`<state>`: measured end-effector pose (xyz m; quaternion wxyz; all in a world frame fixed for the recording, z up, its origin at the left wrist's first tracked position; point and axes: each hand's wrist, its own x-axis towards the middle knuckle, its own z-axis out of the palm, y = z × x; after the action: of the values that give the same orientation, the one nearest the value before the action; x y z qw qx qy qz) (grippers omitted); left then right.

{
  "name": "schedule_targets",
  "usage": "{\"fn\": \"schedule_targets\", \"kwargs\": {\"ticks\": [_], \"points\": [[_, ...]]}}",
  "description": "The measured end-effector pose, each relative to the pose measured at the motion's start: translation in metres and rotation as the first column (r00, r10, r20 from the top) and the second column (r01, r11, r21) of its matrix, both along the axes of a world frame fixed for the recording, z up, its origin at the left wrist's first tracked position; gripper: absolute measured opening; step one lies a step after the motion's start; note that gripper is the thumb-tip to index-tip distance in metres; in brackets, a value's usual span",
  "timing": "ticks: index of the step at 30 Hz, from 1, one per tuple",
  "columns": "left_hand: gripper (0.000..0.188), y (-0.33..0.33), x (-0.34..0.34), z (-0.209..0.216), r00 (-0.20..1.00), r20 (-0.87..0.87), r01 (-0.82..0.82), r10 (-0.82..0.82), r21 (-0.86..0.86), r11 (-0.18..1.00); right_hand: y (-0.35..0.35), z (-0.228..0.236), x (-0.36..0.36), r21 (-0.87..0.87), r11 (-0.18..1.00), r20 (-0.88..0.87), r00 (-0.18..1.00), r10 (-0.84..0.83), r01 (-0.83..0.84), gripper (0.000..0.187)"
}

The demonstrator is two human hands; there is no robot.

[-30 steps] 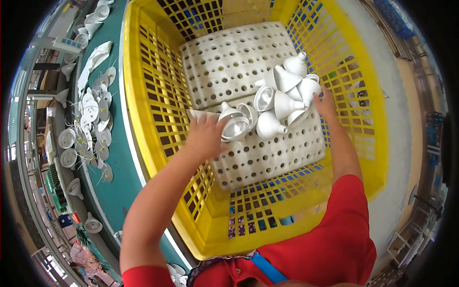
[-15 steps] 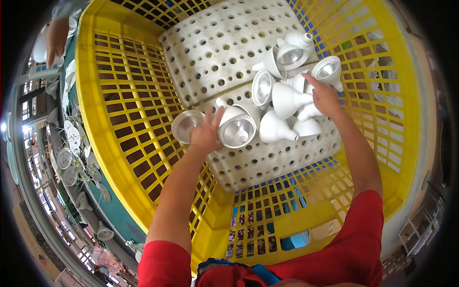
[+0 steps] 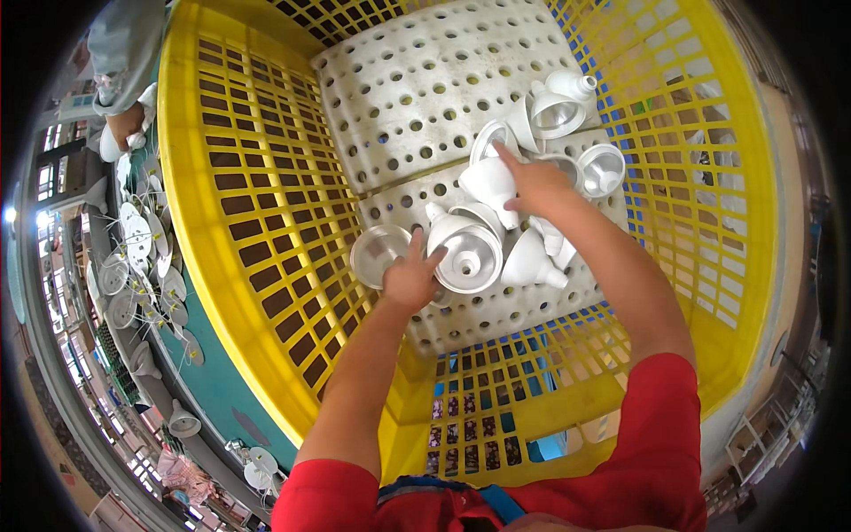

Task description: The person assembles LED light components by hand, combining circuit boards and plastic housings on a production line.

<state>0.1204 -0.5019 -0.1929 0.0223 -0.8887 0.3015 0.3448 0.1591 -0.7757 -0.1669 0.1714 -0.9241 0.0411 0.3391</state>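
Note:
White, funnel-shaped lamp housings with silvery insides lie loose in a yellow plastic basket (image 3: 222, 355). My left hand (image 3: 409, 282) has its fingers spread between a housing (image 3: 376, 257) lying mouth-up on its left and another housing (image 3: 468, 257) on its right. My right hand (image 3: 539, 184) is closed at the narrow neck of a white housing (image 3: 486, 180), its index finger stretched along the wide end. Further housings lie around the right hand, including one (image 3: 603, 170) near the basket's right wall and one (image 3: 532, 263) below; the hand partly covers some.
White perforated boards (image 3: 425, 97) line the basket floor. To the left runs a green tabletop (image 3: 217, 372) with flat white discs and wires (image 3: 142, 239). Another person's hand (image 3: 127, 124), in a grey sleeve, is at upper left by white parts.
My right hand has moved left, bringing the white housing with it toward the others. My left hand has shifted slightly right and nearer me. The view has shifted somewhat.

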Motion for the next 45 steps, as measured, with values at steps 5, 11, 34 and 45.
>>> {"fn": "schedule_targets", "kwargs": {"ticks": [5, 11, 34, 45], "points": [[0.048, -0.029, -0.011, 0.000, 0.990, 0.084, -0.120, 0.109, 0.140, 0.983, 0.000, -0.015, 0.024, -0.068, 0.997, -0.030, 0.999, -0.031, 0.029, 0.086], [0.028, -0.014, 0.007, -0.013, 0.992, 0.081, -0.095, 0.101, -0.075, 0.993, -0.018, -0.015, -0.025, 0.203, 0.891, -0.180, 0.910, -0.373, 0.405, 0.070], [0.021, -0.020, 0.004, 0.051, 0.988, 0.137, -0.058, 0.074, -0.117, 0.991, 0.007, -0.005, -0.127, 0.578, 0.471, -0.154, 0.656, -0.739, 0.666, 0.052], [0.017, -0.007, -0.006, 0.253, 0.915, 0.289, -0.050, 0.281, -0.609, 0.792, 0.010, 0.233, -0.134, 0.737, 0.498, 0.137, 0.620, -0.772, 0.457, 0.029]]}}
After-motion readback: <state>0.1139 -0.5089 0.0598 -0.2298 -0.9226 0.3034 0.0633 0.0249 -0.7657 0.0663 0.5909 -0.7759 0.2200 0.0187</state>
